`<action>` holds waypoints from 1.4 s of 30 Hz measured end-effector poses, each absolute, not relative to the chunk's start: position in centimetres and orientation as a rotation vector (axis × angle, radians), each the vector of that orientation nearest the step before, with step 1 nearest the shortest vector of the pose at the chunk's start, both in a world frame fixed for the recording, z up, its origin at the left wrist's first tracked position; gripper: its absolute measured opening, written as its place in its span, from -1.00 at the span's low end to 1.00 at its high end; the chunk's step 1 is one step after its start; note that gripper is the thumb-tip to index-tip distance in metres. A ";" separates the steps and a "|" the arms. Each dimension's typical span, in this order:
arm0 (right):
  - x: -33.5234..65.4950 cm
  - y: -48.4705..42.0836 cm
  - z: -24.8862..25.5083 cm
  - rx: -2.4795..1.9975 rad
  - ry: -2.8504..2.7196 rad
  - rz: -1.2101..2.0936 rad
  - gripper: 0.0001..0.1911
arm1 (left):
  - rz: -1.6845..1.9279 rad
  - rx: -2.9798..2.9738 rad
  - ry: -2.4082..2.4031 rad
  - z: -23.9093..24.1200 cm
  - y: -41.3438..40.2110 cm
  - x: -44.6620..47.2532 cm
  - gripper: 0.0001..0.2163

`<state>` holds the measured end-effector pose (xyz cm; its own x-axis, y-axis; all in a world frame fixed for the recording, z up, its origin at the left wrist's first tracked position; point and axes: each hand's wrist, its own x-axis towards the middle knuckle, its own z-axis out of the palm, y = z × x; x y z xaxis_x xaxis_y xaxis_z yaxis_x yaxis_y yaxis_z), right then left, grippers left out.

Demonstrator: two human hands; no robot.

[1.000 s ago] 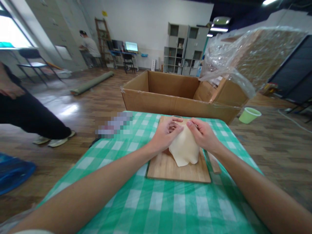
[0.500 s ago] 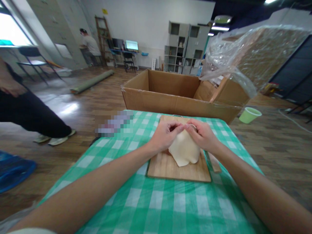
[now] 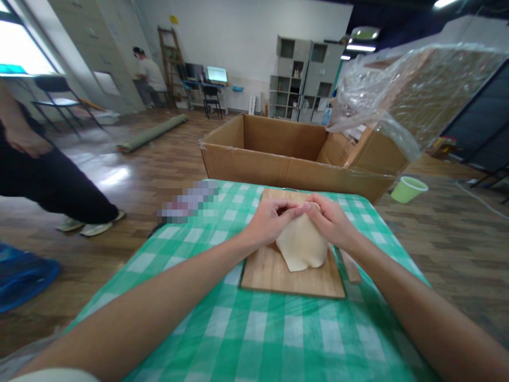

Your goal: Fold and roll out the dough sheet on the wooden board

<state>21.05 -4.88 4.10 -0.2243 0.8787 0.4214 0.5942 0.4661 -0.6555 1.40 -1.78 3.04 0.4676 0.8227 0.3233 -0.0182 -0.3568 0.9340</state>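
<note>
Pinching, two-handed

Left hand (image 3: 270, 222) and right hand (image 3: 331, 218) pinch a pale sheet (image 3: 303, 245) near its top, thumbs close together. Sheet hangs over wooden board (image 3: 274, 277), contact unclear. Board lies on green checked cloth (image 3: 254, 331); cardboard box (image 3: 270, 163) beyond.

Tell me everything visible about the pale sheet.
The pale sheet is cream-coloured, smooth and limp-looking, like dough or soft cloth. The left hand and right hand pinch it near its top; the rest drapes down over the wooden board, with an uneven lower edge, rounded at its lower right. Whether it touches the board is unclear.
</note>
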 end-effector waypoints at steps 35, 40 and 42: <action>21.9 -4.6 5.2 -1.204 -1.988 0.558 -0.62 | 0.917 1.675 0.686 2.6 -1.0 0.8 -0.68; 21.8 -4.8 5.2 -1.209 -1.966 0.530 -0.67 | 0.860 1.611 0.679 2.7 -1.0 0.6 -0.67; 21.9 -4.8 5.2 -1.212 -1.973 0.514 -0.69 | 0.822 1.575 0.661 2.7 -1.0 0.4 -0.67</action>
<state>21.86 -4.83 5.20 -0.2696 0.8811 0.3886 0.5792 0.4707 -0.6656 0.43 -1.00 2.71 0.5915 0.7931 0.1452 -0.0288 -0.1592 0.9868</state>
